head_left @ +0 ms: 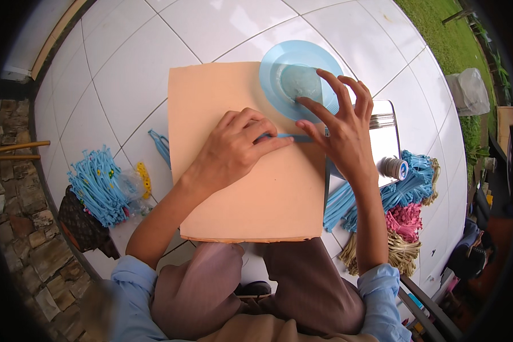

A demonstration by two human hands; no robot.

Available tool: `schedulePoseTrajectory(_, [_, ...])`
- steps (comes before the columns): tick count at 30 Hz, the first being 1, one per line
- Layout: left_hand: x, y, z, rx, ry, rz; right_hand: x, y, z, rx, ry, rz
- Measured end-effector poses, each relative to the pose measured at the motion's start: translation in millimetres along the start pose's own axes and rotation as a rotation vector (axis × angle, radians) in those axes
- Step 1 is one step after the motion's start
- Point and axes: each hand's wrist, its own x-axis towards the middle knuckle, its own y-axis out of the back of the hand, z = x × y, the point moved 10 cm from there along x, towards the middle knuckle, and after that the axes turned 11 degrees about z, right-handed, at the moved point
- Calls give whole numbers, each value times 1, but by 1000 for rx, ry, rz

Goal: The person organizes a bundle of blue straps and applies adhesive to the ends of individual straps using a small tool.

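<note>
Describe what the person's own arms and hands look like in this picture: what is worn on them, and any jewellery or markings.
Both hands are bare: the left hand and the right hand show no gloves, rings, watch or bracelet. The forearms are uncovered. Light blue fabric shirt sleeves are pushed up and bunched near the elbows on both arms. No markings are visible.

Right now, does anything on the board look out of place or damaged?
Nothing looks damaged. The light blue plate hangs partly past the far edge of the peach board. The right hand presses its rim; the left hand holds a blue strip.
</note>
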Motion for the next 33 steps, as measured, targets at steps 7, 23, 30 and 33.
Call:
schedulePoseTrajectory(7, [0,-2,-1,-2,4,1,-11,17,5,168,-199,75])
schedulePoseTrajectory(23, [0,-2,-3,-5,11,-13,-51,21,-27,-143,63,9])
schedulePoseTrajectory(30, [1,-2,-4,-12,12,2,-50,25,-23,-134,35,54])
schedulePoseTrajectory(33, [0,-3,-4,-19,16,-1,-52,31,-17,-68,-27,87])
